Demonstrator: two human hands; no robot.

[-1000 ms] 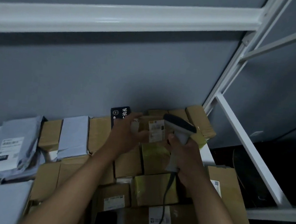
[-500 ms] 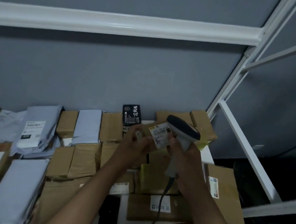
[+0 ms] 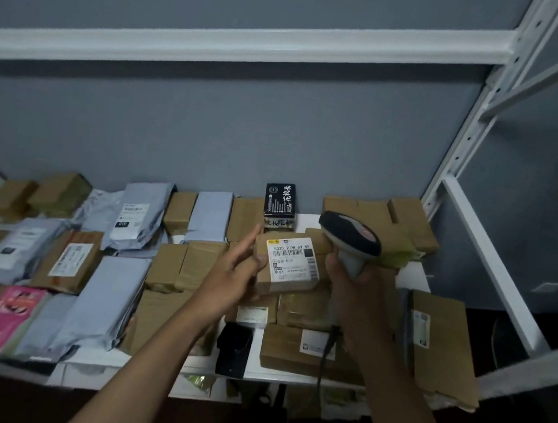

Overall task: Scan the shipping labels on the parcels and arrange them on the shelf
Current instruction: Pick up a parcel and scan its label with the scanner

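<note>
My left hand (image 3: 235, 268) holds a small brown cardboard parcel (image 3: 287, 265) by its left side, lifted above the shelf. Its white shipping label (image 3: 295, 259) with a barcode faces up toward me. My right hand (image 3: 354, 281) grips the handle of a grey and black barcode scanner (image 3: 349, 237), whose head sits just right of the parcel and points left over the label. The scanner's cable (image 3: 326, 357) hangs down past my right wrist. Both hands hover over the right half of the white shelf (image 3: 307, 219).
Cardboard boxes (image 3: 379, 211) and grey poly mailers (image 3: 135, 220) cover the shelf, with a pink packet (image 3: 1, 316) at front left, a black printed box (image 3: 280, 204) at the back and a black item (image 3: 234, 349) near the front edge. White rack uprights (image 3: 467, 138) stand at right.
The view has pulled back and shifted left, showing more of the shelf. My left hand has lifted the parcel and turned its label up toward me. The scanner stays beside it.
</note>
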